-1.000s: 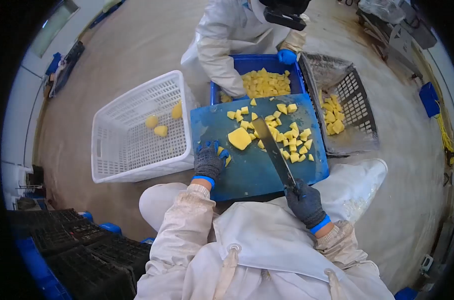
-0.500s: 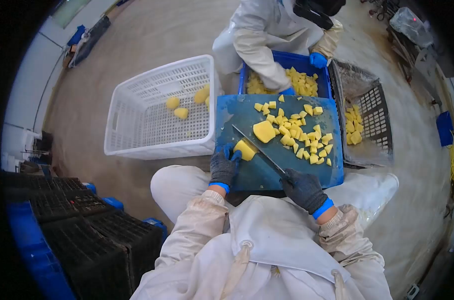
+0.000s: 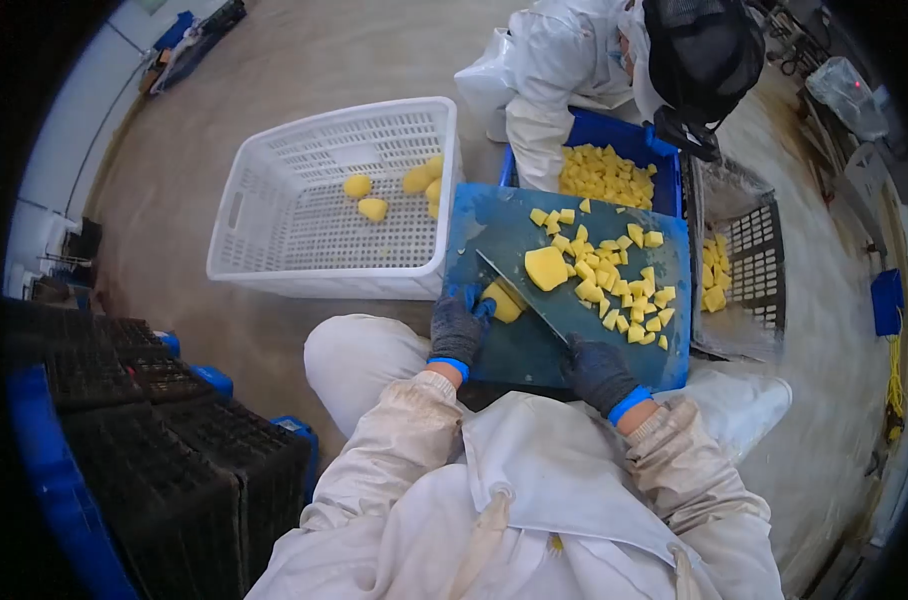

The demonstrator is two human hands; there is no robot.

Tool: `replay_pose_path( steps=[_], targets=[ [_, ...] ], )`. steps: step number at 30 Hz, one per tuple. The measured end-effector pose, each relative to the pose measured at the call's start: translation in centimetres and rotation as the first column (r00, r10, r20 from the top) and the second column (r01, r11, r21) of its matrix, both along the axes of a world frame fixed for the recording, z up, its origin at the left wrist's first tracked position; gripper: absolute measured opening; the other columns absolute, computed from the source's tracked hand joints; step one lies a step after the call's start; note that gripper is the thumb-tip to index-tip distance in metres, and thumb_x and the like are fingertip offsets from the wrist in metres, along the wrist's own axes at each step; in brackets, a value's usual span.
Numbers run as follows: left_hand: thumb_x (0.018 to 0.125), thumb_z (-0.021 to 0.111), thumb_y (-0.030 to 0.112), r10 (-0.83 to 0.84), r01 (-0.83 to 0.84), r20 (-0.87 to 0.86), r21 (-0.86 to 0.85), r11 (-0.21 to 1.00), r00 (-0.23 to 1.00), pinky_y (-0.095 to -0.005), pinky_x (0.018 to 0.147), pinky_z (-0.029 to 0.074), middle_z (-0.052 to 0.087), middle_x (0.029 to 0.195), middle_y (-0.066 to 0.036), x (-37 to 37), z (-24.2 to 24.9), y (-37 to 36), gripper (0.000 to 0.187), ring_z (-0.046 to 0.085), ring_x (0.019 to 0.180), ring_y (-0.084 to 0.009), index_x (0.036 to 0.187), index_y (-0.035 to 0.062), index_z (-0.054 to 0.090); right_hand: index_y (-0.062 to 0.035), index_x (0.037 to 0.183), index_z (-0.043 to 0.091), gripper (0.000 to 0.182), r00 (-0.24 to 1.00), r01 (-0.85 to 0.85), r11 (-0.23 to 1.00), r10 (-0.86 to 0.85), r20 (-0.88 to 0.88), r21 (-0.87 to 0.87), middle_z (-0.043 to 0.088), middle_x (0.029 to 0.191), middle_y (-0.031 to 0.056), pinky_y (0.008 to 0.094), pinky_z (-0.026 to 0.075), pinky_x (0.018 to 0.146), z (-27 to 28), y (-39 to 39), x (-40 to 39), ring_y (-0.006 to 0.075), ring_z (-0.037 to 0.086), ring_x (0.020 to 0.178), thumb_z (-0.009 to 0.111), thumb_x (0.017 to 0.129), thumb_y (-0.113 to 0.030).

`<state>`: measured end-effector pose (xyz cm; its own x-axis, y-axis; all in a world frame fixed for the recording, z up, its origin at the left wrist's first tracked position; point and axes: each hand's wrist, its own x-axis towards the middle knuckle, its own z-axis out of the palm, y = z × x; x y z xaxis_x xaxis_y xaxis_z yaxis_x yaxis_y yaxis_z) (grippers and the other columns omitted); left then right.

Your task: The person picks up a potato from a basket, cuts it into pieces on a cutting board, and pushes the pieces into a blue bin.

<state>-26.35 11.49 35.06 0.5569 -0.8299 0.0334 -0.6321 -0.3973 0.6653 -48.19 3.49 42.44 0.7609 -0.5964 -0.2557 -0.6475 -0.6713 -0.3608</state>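
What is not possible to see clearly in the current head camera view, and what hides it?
In the head view:
Handle of the knife: enclosed by the right hand.
Left end of the potato piece: covered by the left hand.
Near part of the blue bin: behind the cutting board.
Hand beyond the co-worker's sleeve: hidden behind the same board.
Black crates, lower left: cut off by the bottom edge.

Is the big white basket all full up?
No, it's far from full: only a few yellow lumps lie in the white basket, and much of its bottom shows.
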Motion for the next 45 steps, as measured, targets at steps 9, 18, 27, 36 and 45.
replay_pose_path(
  steps=[9, 18, 27, 36, 45],
  targets=[
    [0.077, 0.066, 0.023, 0.033, -0.034, -0.020, -0.068, 0.997, 0.999, -0.0449, 0.079, 0.044, 0.056, 0.095, -0.019, -0.2, 0.4, 0.9, 0.027, 0.055, 0.090, -0.0373, 0.096, 0.0053, 0.059, -0.0040, 0.091, 0.059, 0.022, 0.994, 0.019, 1.000, -0.020, 0.111, 0.005, 0.061, 0.068, 0.0179, 0.0455, 0.047, 0.058, 3.4, 1.5, -1.3, 0.0335, 0.061, 0.063, 0.050, 0.085, -0.023],
    [0.076, 0.067, 0.020, 0.041, -0.039, 0.035, -0.057, 0.998, 0.999, -0.0447, 0.078, 0.044, 0.058, 0.092, -0.019, -0.2, -0.1, 0.5, 0.024, 0.056, 0.088, -0.0371, 0.092, 0.0039, 0.059, -0.0032, 0.095, 0.060, 0.024, 0.986, -0.004, 0.999, 0.011, -0.163, 0.044, 0.064, 0.075, 0.0178, 0.0468, 0.048, 0.064, 2.9, 1.7, 0.0, 0.0341, 0.063, 0.070, 0.049, 0.083, -0.021],
    [0.073, 0.066, 0.017, -0.280, 0.268, 0.177, 0.091, 0.959, 0.943, -0.0449, 0.091, 0.041, 0.051, 0.114, -0.019, 1.1, 3.2, -0.4, 0.045, 0.049, 0.107, -0.0373, 0.114, 0.0076, 0.052, -0.0040, 0.092, 0.059, 0.022, 0.964, 0.126, 0.989, -0.140, 0.225, 0.077, 0.061, 0.072, 0.0195, 0.0467, 0.047, 0.059, 2.5, 2.3, -4.2, 0.0373, 0.061, 0.066, 0.053, 0.084, -0.024],
    [0.072, 0.070, 0.028, -0.542, 0.481, -0.030, 0.503, 0.718, 0.840, -0.0451, 0.101, 0.035, 0.040, 0.135, -0.020, 1.3, 2.9, -4.1, 0.073, 0.039, 0.124, -0.0357, 0.136, 0.0138, 0.038, -0.0039, 0.087, 0.060, 0.019, 0.829, 0.365, 0.901, -0.428, 0.360, 0.233, 0.059, 0.069, 0.0207, 0.0439, 0.046, 0.055, 3.1, 3.4, -6.2, 0.0393, 0.059, 0.064, 0.058, 0.083, -0.022],
    [0.075, 0.066, 0.036, 0.020, -0.024, 0.021, 0.186, 0.982, 1.000, -0.0457, 0.091, 0.042, 0.053, 0.114, -0.022, -3.6, 2.1, -1.5, 0.061, 0.051, 0.107, -0.0395, 0.124, 0.0058, 0.046, -0.0027, 0.087, 0.060, 0.026, 0.939, 0.307, 0.948, -0.316, 0.137, 0.085, 0.061, 0.068, 0.0194, 0.0473, 0.047, 0.060, 2.6, 3.6, -3.4, 0.0381, 0.060, 0.066, 0.052, 0.085, -0.027]
  ],
)
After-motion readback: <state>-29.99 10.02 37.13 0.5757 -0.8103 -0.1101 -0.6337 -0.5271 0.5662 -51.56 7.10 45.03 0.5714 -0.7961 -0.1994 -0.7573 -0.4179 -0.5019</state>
